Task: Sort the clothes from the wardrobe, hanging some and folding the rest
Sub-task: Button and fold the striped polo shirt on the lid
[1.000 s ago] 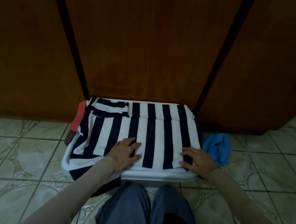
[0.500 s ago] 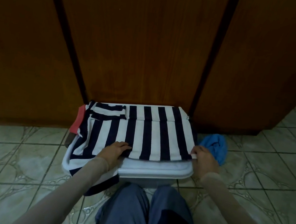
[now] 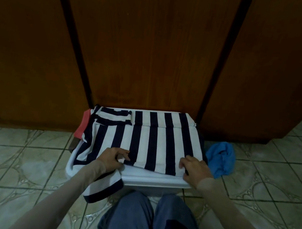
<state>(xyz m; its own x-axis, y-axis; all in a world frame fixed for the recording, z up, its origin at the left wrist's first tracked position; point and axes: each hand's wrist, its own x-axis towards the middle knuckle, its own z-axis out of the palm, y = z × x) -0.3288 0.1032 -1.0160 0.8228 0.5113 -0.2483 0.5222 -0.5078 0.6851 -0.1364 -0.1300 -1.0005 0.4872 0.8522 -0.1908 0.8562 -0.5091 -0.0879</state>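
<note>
The navy-and-white striped cotton shirt (image 3: 142, 138) lies folded on a white plastic box (image 3: 152, 181) before the brown wooden wardrobe doors (image 3: 147, 44); the left hand (image 3: 112, 157) and right hand (image 3: 195, 170) each pinch its near edge with curled fingers; a crumpled blue cloth (image 3: 221, 160) sits just right on the tiled floor (image 3: 0, 159).

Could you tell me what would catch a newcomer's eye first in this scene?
The navy-and-white striped garment stands out most, spread over a white box on the tiled floor in front of the dark wooden wardrobe doors. The left hand and right hand both grip its near edge. A crumpled blue cloth lies on the floor just right of the box.
</note>
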